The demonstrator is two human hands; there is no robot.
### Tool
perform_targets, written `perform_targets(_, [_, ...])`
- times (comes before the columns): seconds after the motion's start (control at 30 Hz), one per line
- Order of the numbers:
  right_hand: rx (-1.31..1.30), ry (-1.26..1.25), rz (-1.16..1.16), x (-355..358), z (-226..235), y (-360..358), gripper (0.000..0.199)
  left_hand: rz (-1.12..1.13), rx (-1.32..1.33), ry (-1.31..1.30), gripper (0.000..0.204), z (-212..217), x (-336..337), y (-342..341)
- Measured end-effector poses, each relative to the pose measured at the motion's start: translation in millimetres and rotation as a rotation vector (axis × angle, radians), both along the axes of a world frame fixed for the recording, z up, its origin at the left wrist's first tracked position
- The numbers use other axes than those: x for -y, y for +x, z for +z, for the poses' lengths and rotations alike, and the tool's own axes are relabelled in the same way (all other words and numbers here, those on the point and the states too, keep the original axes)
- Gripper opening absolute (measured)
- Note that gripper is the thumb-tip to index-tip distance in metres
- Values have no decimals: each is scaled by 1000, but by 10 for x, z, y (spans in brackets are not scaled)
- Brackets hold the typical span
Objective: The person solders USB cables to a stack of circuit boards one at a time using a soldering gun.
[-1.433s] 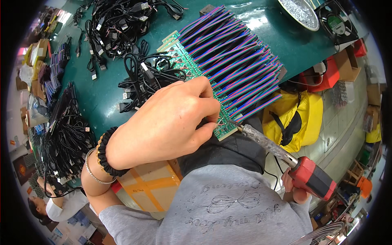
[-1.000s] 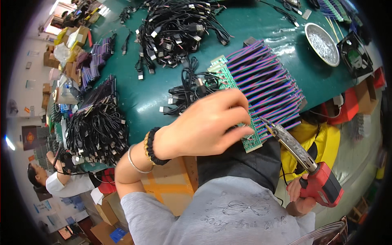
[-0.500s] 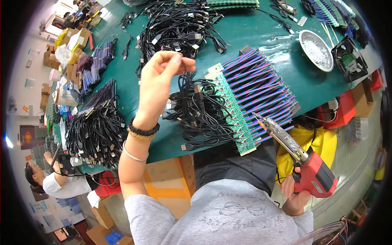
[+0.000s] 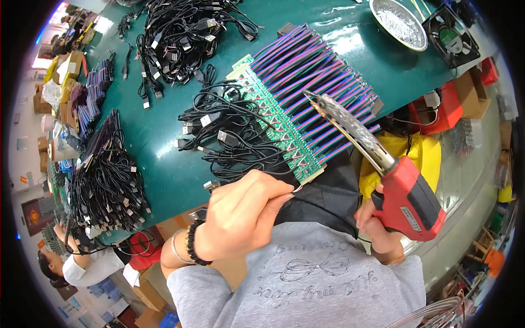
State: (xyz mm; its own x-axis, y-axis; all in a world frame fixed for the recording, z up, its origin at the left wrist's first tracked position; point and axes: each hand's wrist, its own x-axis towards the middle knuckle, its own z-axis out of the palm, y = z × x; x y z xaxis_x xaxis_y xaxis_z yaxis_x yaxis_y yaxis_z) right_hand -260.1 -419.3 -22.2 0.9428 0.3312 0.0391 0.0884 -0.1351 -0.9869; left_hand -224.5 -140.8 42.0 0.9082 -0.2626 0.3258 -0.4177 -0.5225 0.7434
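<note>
The left hand (image 4: 240, 218) is back from the cable heap to the near desk (image 4: 158, 153) edge, grip pinched narrow at the green circuit strip (image 4: 279, 126) corner, on what I cannot tell; the right hand (image 4: 380, 235) holds the red soldering gun (image 4: 404, 202), tip over the striped wires (image 4: 317, 82); strip looks light, stiff, fragile, best held by its edge; the metal bowl (image 4: 398, 23) holds silvery bits.
</note>
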Motion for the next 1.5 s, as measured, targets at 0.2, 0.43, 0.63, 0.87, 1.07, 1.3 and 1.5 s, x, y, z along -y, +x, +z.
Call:
perform_targets(0.2, [-150,-85,113,-296,341,237,17,59,-22,-87,20,-269,110,-109])
perform_targets(0.43, [-29,-165,58,-537,185,281,36,-55,58,-129,28,-262,220,-180])
perform_targets(0.63, [-193,-131,-9,-610,248,278,37,-124,99,80,34,-265,178,-168])
perform_targets(0.87, [-258,-233,37,-518,236,273,31,126,253,185,35,-251,262,-63])
perform_targets(1.07, [258,-98,-25,-155,277,251,29,-17,73,197,24,-230,111,189])
perform_targets(1.3, [102,320,296,422,44,-26,95,-102,144,183,23,-338,66,335])
perform_targets(1.5, [30,346,84,675,103,-416,91,-120,166,225,24,-319,101,403])
